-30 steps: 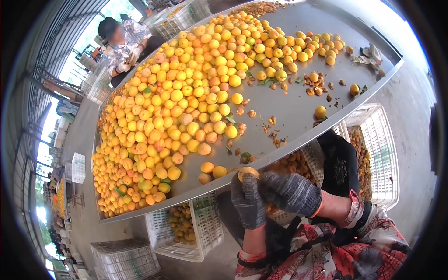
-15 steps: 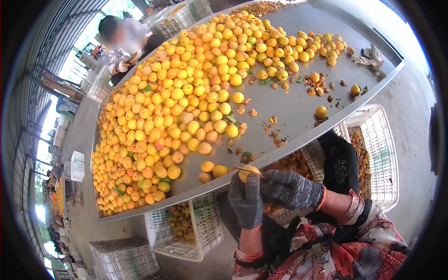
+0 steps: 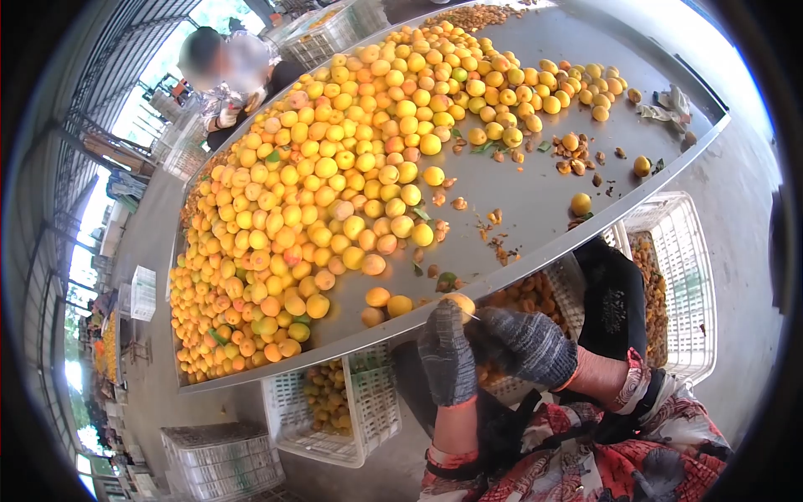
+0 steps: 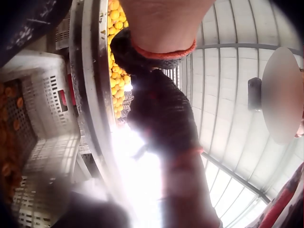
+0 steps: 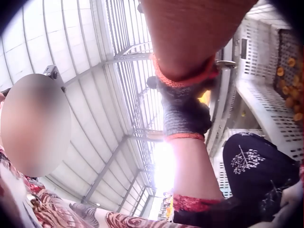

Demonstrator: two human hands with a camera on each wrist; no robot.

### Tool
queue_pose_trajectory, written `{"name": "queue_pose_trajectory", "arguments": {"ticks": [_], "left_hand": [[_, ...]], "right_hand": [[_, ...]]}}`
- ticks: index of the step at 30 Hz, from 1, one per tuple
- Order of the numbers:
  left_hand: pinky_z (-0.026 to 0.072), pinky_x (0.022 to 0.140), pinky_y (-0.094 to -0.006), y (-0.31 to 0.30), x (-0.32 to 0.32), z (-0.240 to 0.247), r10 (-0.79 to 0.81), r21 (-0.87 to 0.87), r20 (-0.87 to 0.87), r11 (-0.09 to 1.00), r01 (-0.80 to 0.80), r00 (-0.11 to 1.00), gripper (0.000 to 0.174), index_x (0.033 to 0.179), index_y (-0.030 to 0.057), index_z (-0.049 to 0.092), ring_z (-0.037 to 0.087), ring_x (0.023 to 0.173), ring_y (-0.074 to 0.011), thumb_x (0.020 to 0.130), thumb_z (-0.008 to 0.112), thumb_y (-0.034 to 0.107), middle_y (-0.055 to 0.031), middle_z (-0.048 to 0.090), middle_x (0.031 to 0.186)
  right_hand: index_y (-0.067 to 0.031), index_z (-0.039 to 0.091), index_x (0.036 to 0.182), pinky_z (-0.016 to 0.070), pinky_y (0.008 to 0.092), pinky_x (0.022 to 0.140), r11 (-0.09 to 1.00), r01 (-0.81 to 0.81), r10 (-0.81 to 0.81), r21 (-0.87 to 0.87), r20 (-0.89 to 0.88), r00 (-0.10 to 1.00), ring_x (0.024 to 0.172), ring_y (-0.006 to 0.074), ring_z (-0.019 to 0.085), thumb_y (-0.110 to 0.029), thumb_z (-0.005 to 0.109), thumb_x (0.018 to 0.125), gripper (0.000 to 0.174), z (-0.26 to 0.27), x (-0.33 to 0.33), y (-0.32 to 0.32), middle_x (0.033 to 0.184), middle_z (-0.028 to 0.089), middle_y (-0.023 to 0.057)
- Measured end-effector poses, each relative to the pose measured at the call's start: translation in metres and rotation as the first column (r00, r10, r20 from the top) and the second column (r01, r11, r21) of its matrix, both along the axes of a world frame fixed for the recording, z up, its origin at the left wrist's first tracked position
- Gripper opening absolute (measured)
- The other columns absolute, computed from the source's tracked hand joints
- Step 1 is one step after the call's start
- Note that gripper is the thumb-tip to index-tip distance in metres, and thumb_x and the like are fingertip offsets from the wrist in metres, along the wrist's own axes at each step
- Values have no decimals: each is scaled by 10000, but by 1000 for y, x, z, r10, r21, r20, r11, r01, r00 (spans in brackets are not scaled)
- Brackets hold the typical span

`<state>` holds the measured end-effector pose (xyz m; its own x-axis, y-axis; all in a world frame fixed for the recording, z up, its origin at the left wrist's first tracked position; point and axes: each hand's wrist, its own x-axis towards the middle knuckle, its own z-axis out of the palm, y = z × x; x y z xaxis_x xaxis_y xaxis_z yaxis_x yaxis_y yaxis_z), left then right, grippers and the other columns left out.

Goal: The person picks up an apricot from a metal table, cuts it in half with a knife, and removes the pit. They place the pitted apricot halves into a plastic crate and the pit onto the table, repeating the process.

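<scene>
In the head view, my gloved left hand holds a yellow-orange fruit at its fingertips, just below the table edge. My gloved right hand is curled beside it around a small knife, mostly hidden; a thin bit of blade shows against the fruit. In the right wrist view, a metal piece sticks out past my right hand, and the fruit shows partly behind the gloves. The left wrist view is dark and glary, with both gloves close together.
A metal table bears a large heap of fruit, with leaves, scraps and a cloth. White crates holding fruit stand below its near edge. Another person sits across the table.
The blade stood out across the top of the fruit half a second ago; now only a short bit shows at its right side. Both hands have shifted slightly, still close together.
</scene>
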<state>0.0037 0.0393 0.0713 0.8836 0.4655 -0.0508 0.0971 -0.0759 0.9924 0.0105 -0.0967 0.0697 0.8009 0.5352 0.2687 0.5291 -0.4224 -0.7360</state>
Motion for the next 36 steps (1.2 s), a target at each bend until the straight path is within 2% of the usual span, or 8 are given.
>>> {"name": "queue_pose_trajectory", "arguments": {"ticks": [3, 6, 8, 17, 30, 33, 35, 36], "left_hand": [[439, 748, -305, -1, -1, 4, -69, 267, 19, 962, 62, 997, 419, 1050, -63, 536, 571, 809, -196, 875, 480, 313, -136, 613, 916], [438, 769, -302, -6, -2, 21, -80, 161, -25, 983, 83, 996, 400, 1064, -58, 519, 556, 860, -179, 873, 496, 293, -123, 596, 955], [435, 780, -300, -10, 0, 10, 2, -24, 228, 1000, 4, 974, 357, 1075, -43, 507, 537, 904, -176, 865, 524, 245, -122, 570, 1005], [440, 751, -255, -3, -2, 18, -50, 31, -17, 998, 50, 999, 421, 1076, -26, 516, 553, 834, -149, 843, 530, 324, -128, 579, 993], [425, 706, -222, -5, -2, -7, -18, -292, 208, 953, 80, 978, 256, 993, -29, 537, 505, 789, -100, 817, 593, 148, -42, 555, 899], [430, 704, -227, -3, -3, -12, -9, -356, 235, 930, 95, 972, 254, 1005, -35, 536, 505, 793, -100, 821, 583, 134, -41, 558, 903], [435, 743, -268, -2, -5, -16, -19, -224, 118, 973, 45, 993, 354, 1025, -30, 550, 530, 841, -144, 848, 530, 275, -90, 573, 944], [435, 743, -268, -3, -5, -14, -18, -224, 118, 974, 44, 993, 354, 1025, -30, 550, 530, 841, -144, 848, 530, 275, -90, 573, 944]], "right_hand": [[-46, 478, 1141, 490, 336, 713, 999, -8, 9, 46, -28, 1000, 863, 288, 590, -106, 510, 815, 332, 0, 1, -3, 1031, 552, 158], [-11, 458, 1145, 462, 336, 788, 985, -36, 61, 170, -146, 987, 948, 280, 561, -60, 518, 810, 344, -7, 2, -4, 1060, 547, 164], [12, 444, 1148, 443, 336, 838, 968, -42, 97, 248, -217, 971, 1005, 275, 542, -29, 524, 807, 353, -9, 4, -6, 1079, 544, 167], [7, 446, 1145, 471, 335, 769, 979, -63, 98, 192, -174, 980, 932, 309, 568, -1, 552, 771, 389, 3, 10, -5, 1022, 566, 170], [7, 480, 1125, 465, 325, 760, 946, -75, 170, 317, -286, 943, 894, 285, 580, -68, 566, 763, 379, 8, 5, -1, 1006, 578, 163], [6, 493, 1113, 462, 324, 773, 938, -132, 203, 319, -199, 959, 897, 277, 579, -64, 561, 771, 356, 2, 10, -2, 983, 582, 155], [0, 497, 1105, 470, 321, 742, 961, -266, 229, 73, 327, 917, 879, 270, 580, -77, 548, 787, 331, 1, 14, -2, 956, 582, 146], [0, 497, 1105, 470, 321, 742, 961, -267, 229, 73, 328, 916, 879, 270, 580, -77, 548, 787, 331, 5, 11, 0, 956, 582, 146]]}}
